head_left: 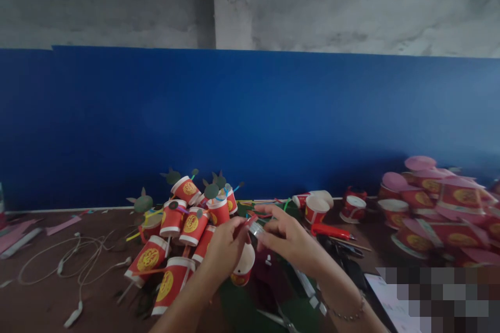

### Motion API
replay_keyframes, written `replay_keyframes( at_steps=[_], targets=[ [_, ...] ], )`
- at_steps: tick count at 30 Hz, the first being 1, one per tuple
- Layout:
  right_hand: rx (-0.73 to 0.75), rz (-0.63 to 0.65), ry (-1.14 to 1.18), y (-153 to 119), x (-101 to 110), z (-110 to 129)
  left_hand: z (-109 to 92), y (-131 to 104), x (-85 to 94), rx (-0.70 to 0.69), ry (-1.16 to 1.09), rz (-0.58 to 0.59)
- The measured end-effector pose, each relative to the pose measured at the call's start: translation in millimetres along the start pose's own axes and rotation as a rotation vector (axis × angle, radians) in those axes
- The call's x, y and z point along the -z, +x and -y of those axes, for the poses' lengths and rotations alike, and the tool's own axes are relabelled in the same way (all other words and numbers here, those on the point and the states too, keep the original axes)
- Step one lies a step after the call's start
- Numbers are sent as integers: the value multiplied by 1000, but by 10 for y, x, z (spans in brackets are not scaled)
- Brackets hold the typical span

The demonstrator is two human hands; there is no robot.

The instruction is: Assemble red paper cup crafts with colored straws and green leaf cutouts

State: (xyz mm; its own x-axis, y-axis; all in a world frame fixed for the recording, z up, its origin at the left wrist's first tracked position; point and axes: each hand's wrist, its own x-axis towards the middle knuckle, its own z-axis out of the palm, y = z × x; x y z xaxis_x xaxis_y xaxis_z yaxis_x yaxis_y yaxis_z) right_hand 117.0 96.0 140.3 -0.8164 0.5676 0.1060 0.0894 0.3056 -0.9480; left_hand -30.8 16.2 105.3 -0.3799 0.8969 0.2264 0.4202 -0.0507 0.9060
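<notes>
My left hand is closed in a pinch on a small clear, shiny piece with a red end; its exact kind is too small to tell. From the other side, the curled fingers and thumb of my right hand meet the same piece, its index finger stretched out above. Directly below the hands stands a red-and-white paper cup with a small dark hole in its side. Left of my left hand lies a pile of red paper cups fitted with straws and grey-green paper heads.
Scissors lie at the near edge. White earphones with tangled cable are at left. Right of my hands are loose cups, a red tool, a phone and stacked cups with pink paper. A blue panel stands behind.
</notes>
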Motion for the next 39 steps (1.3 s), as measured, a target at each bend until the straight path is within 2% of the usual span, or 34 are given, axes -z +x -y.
replay_keyframes(
  at_steps=[5, 8, 12, 15, 21, 25, 30, 36, 39],
  targets=[
    [12, -49, -11, -36, -62, 59, 9, -56, -12, -113, 319, -52],
    [4, -70, 6, -46, -74, 73, 22, -53, -1, -143, 332, -105],
    [56, -67, -21, -59, -59, 88, 15, -19, 34, -82, 137, -25],
    [72, -22, -62, -72, -32, 94, -4, 8, 47, -49, 0, -13],
    [66, -15, -135, -73, 8, 82, -22, 39, 27, 195, -354, 47],
    [46, -14, -198, -47, 39, 21, -51, 26, 57, 263, -490, 83],
    [19, -23, -264, -13, 97, -108, -28, 33, 85, 222, -499, 91],
    [-30, 86, -264, 25, 109, -142, 33, 55, 32, 105, -307, 63],
    [-45, 74, -224, 58, 77, -125, -9, 8, 31, 36, -205, 78]
  ],
)
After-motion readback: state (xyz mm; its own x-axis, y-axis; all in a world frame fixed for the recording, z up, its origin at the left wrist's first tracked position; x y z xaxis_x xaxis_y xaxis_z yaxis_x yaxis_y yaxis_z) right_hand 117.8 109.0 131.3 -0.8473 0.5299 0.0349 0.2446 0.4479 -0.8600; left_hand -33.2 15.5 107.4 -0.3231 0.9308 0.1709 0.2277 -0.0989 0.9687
